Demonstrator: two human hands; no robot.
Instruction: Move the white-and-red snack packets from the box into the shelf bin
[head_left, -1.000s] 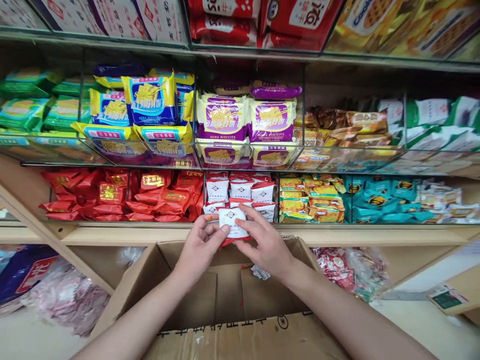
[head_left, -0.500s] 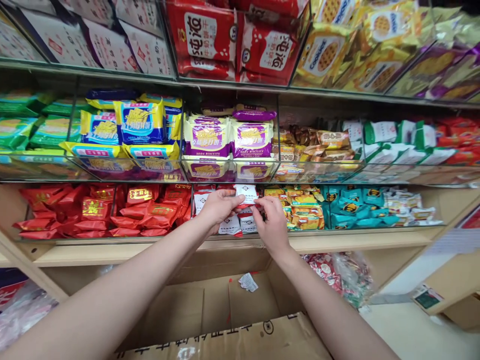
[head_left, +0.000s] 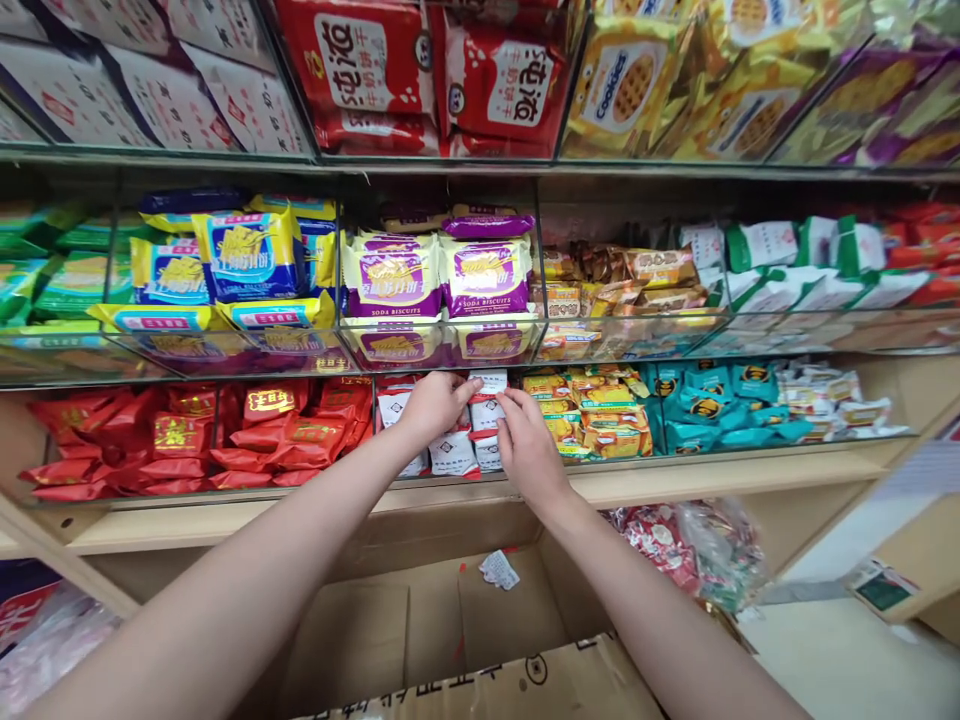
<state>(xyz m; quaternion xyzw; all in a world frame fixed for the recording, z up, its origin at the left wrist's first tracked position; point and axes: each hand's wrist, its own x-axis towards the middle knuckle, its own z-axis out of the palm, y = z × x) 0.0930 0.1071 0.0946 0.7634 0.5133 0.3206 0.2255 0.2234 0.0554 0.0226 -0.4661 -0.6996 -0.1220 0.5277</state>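
Observation:
Both my hands reach into the lowest shelf compartment, among small white-and-red snack packets (head_left: 454, 453). My left hand (head_left: 439, 405) has its fingers closed at the left edge of a small white packet (head_left: 491, 381) near the back. At that packet's right edge my right hand (head_left: 529, 445) pinches with thumb and fingers. More white packets lie below and to the left of the held one. Red packets (head_left: 277, 430) fill the compartments to the left, and yellow packets (head_left: 600, 415) lie just right of my right hand.
Above are shelves of purple soda biscuits (head_left: 487, 275) and blue-yellow packs (head_left: 251, 255) behind clear dividers. Teal packets (head_left: 709, 405) lie to the right. Below the shelf stands an open cardboard box (head_left: 360, 620) with a white scrap (head_left: 499, 569) inside; plastic bags (head_left: 690, 545) sit to its right.
Both hands have moved slightly deeper into the compartment, with the white packet between them now further back under the upper shelf. The camera view has shifted a little.

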